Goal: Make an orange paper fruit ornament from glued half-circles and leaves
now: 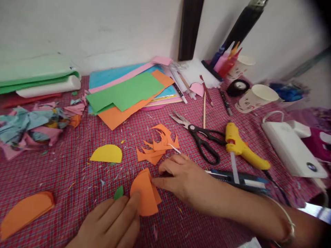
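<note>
Two folded or stacked pieces of orange paper [145,198], with a rounded upper edge, lie on the checked cloth between my hands. My left hand [111,222] holds their left side, its fingertips pressed on the surface. From the right, my right hand [182,177] has its fingers bent, with thumb and forefinger at the paper's right edge. A small green paper leaf shape [119,192] lies by my left fingers. Curved orange paper scraps [157,146] are heaped just beyond my right hand. A yellow half-round paper [107,154] lies farther left, and orange half-rounds [27,212] are stacked at the near left.
Black-handled scissors [198,132], a yellow glue gun [240,146] and a blue cutter [240,181] lie on the right. Behind are coloured sheets [129,91], pens and paper cups [257,98]. A white power bank [292,148] sits far right; paper scraps [33,125] are piled left.
</note>
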`<state>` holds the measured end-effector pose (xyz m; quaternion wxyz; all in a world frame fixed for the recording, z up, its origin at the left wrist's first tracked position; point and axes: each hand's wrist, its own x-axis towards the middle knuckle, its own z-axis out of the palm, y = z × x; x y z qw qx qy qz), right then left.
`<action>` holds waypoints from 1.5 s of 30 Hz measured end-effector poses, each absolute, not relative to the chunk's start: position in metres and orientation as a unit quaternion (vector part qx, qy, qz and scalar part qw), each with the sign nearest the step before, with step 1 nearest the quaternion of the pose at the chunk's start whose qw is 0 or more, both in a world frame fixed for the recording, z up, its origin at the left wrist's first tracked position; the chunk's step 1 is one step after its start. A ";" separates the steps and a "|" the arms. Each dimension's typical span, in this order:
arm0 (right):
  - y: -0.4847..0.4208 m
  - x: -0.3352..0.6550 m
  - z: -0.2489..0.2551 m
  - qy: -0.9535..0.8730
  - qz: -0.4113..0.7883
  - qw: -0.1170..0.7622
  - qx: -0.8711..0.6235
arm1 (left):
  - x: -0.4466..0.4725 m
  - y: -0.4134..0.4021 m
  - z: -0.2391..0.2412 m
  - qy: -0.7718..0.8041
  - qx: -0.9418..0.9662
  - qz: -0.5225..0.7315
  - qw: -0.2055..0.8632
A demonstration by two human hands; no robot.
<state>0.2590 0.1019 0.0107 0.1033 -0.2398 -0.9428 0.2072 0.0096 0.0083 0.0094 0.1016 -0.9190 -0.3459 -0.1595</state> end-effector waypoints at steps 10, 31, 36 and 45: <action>0.101 0.260 0.009 -0.944 0.212 0.097 -0.235 | 0.011 0.014 0.006 -0.347 -0.912 -0.205 0.073; 0.103 0.259 0.012 -0.945 0.206 0.094 -0.237 | 0.023 0.029 0.018 -0.341 -0.918 -0.194 0.051; 0.104 0.261 0.014 -0.944 0.215 0.100 -0.230 | 0.025 0.032 0.020 -0.334 -0.921 -0.194 0.050; 0.105 0.262 0.015 -0.938 0.236 0.126 -0.221 | 0.024 0.035 0.022 -0.319 -0.928 -0.187 0.056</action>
